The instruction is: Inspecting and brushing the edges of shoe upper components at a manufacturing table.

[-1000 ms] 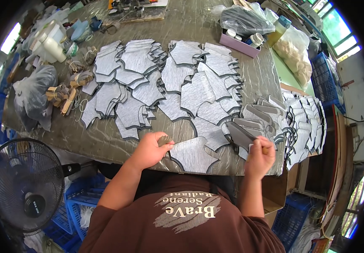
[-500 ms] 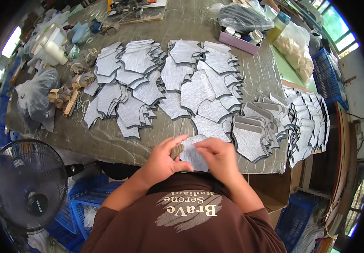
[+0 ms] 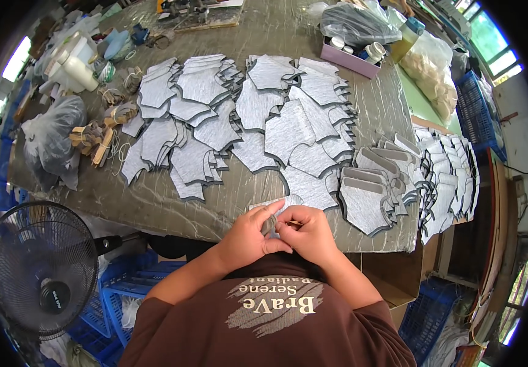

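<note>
At the table's near edge my two hands meet. My left hand is closed around a small stack of grey-brown strips, seen partly between the fingers. Beside it my right hand pinches, thumb against fingers, at the right end of that stack; whether one strip is between its fingertips is hidden. Just beyond the fingers a light grey cut piece lies on the table edge, mostly covered by my hands. To the right, overlapped grey pieces carry brownish strips along their tops.
Rows of overlapping grey cut pieces spread over the table. More hang at the right. Bundled brown pieces and a plastic bag lie left. A purple box stands far right. A fan is near left.
My right hand has moved left and closed in against the strips in my left hand. My left hand has shifted slightly right, and the grey piece below is now mostly covered.
</note>
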A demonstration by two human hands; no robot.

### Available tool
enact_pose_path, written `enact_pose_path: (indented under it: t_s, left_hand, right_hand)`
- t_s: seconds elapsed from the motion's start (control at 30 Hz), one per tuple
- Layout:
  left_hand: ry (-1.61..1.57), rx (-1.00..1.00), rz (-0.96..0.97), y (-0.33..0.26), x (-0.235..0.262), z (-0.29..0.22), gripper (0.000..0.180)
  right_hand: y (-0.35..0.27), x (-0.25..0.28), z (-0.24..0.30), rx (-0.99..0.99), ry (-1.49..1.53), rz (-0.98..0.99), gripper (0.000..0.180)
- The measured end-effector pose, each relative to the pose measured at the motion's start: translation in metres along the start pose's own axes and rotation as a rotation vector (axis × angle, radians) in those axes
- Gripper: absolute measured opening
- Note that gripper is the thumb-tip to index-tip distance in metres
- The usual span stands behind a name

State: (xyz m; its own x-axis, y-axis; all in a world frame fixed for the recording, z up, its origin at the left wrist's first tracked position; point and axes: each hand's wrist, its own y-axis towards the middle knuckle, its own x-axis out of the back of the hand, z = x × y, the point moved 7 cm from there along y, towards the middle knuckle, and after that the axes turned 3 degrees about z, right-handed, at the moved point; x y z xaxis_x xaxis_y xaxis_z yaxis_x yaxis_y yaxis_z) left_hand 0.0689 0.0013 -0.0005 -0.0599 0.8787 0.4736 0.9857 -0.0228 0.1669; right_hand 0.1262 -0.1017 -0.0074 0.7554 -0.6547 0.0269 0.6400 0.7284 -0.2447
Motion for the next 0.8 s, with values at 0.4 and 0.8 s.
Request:
enact_pose_path:
  t_s: [0.4, 0.8]
  left_hand:
    - [-0.033, -0.241, -0.171, 0.012, 0.032, -0.027, 0.013]
    - [-0.380, 0.649, -0.149, -0.007, 0.035, 0.050, 0.006]
  right_hand:
    - [-0.008, -0.019, -0.038, -0.213, 0.476, 0.309, 0.008]
    - [-0.015, 0.048, -0.009, 0.313, -0.608, -0.358, 0.020]
